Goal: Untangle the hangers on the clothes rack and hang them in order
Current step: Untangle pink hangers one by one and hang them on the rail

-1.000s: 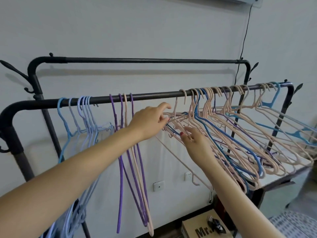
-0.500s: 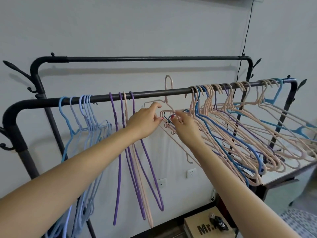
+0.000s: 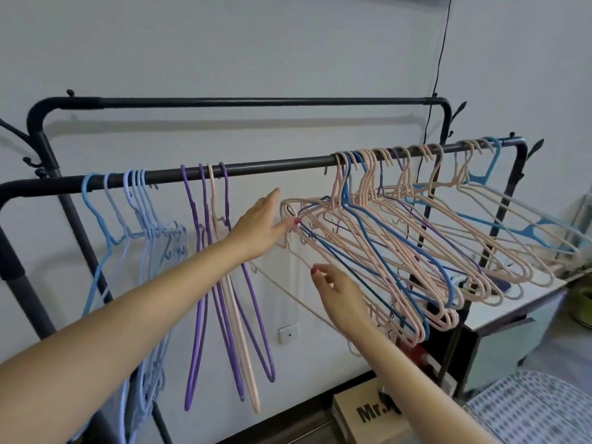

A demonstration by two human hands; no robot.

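Pink hangers, tangled with blue and purple ones, splay from the rail's right half. The left hand touches their near ends with straight fingers. The right hand hovers just below, loose-fingered, gripping nothing. Purple hangers hang straight further left.

Bright, even, diffuse light, no glare. Comes from above and front: rack drops a soft shadow on the wall just under the rear bar. Wide-angle bends the bars at the left edge. Overall slightly soft, compression smear.
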